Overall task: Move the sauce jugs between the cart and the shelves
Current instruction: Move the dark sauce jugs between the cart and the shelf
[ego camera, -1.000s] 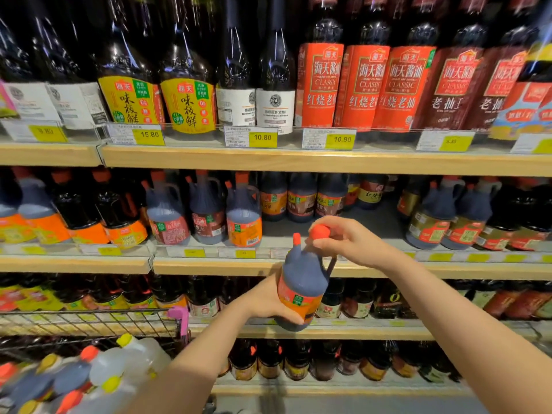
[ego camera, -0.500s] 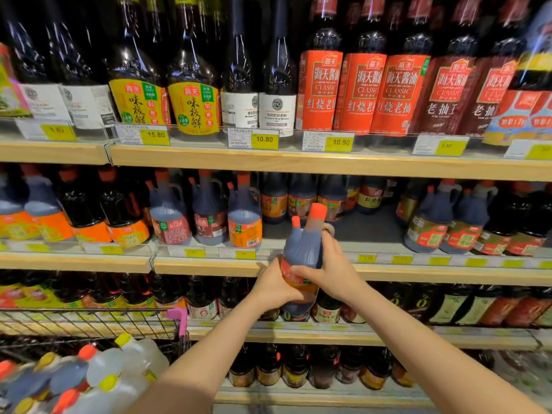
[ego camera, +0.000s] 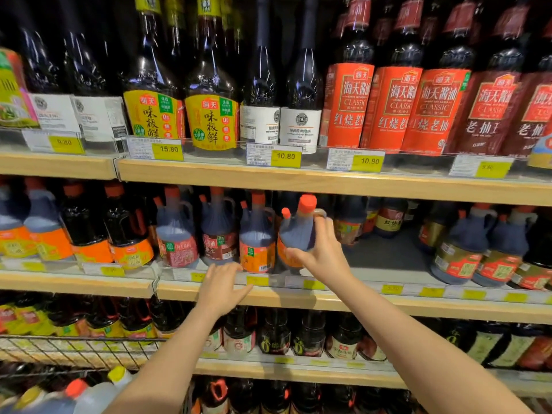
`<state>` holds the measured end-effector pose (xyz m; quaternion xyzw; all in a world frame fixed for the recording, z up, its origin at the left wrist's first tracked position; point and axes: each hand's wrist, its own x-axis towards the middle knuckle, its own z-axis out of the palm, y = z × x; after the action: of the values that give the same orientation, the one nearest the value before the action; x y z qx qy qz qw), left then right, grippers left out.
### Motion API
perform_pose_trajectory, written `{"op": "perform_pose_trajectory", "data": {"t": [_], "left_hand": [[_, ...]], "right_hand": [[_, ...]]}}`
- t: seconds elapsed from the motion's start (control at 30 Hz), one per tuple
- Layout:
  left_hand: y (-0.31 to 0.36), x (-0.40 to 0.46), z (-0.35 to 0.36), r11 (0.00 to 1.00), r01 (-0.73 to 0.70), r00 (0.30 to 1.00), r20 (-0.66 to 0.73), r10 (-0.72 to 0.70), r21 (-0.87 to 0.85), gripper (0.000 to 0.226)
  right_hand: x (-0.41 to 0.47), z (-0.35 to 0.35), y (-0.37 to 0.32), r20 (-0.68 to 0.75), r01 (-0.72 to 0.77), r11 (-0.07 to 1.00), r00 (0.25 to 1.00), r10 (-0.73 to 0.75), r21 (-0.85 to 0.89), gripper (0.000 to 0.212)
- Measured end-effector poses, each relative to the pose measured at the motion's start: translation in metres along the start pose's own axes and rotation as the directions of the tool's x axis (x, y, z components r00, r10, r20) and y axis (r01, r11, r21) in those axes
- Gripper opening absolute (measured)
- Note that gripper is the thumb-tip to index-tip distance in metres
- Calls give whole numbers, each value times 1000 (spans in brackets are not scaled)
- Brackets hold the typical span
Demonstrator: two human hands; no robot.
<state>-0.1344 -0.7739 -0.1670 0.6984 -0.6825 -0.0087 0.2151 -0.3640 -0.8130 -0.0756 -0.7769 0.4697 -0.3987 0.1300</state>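
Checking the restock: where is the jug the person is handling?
The jug stands on the middle shelf, centre of view, just right of the orange-labelled jug, with the right hand on it.

Jug (ego camera: 294,234) now on shelf (ego camera: 373,306); L hand (ego camera: 222,286) off.
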Motion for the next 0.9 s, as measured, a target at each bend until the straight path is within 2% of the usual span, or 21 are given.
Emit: {"op": "perform_pose_trajectory", "data": {"t": [0.03, 0.1, 0.17, 0.23, 0.33, 0.43, 0.5, 0.63, 0.8, 0.9], "left_hand": [[-7, -2, 9, 998, -43, 999, 10, 43, 53, 53], [-14, -3, 20, 993, -92, 994, -54, 96, 78, 52], [-14, 1, 24, 992, -92, 990, -100, 100, 85, 49], [-13, 4, 28, 991, -90, 986, -131, 102, 95, 47], [-16, 3, 34, 991, -81, 981, -165, 97, 104, 45], [-15, 4, 36, 992, -74, 980, -174, 91, 105, 46], [-16, 3, 36, 991, -84, 980, -171, 101, 103, 46], [-14, 4, 30, 996, -66, 989, -131, 72, 55, 45], [-7, 4, 13, 988, -3, 991, -136, -19, -157, 41], [3, 5, -11, 978, 62, 982, -162, -95, -202, 39]], "right_hand": [[4, 9, 6, 17, -46, 999, 999, 46, -18, 75], [13, 25, 17, 51, -162, 986, 985, 164, -42, 79], [28, 38, 26, 85, -248, 966, 964, 254, -73, 68], [43, 46, 29, 142, -268, 953, 947, 287, -142, 53], [52, 53, 31, 177, -270, 940, 935, 307, -207, 53], [53, 59, 34, 183, -251, 924, 933, 310, -288, 52], [55, 57, 33, 183, -214, 904, 937, 296, -369, 61], [51, 50, 23, 46, -142, 875, 982, 184, -463, 85], [43, 37, 14, 49, -136, 860, 982, 184, -492, 84], [35, 14, 0, 100, -80, 865, 984, 148, -495, 82]]}}
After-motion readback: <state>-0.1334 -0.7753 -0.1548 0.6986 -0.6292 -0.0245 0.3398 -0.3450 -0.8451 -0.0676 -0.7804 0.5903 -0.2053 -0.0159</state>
